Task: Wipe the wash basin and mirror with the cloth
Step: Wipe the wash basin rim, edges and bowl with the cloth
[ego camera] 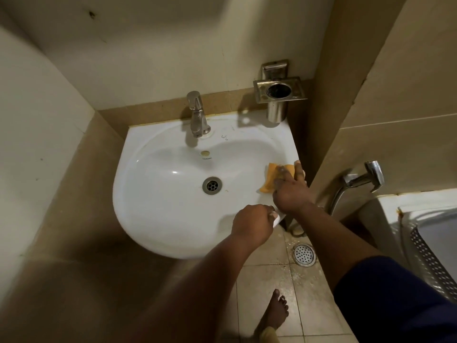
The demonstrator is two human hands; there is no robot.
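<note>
A white wash basin [158,214] hangs in a tiled corner, with a steel tap [197,115] at its back and a drain [212,185] in the bowl. An orange cloth [269,178] lies on the basin's right inner side. My right hand [293,189] presses down on the cloth, fingers spread over it and reaching the right rim. My left hand [252,225] grips the basin's front right rim, thumb curled over the edge. No mirror is in view.
A steel tumbler holder [278,95] is fixed to the wall above the basin's right back corner. A chrome hand sprayer [363,179] hangs on the right wall. Below lie a floor drain [304,254], wet tiles and my bare foot [274,315]. A white fixture [420,219] stands at right.
</note>
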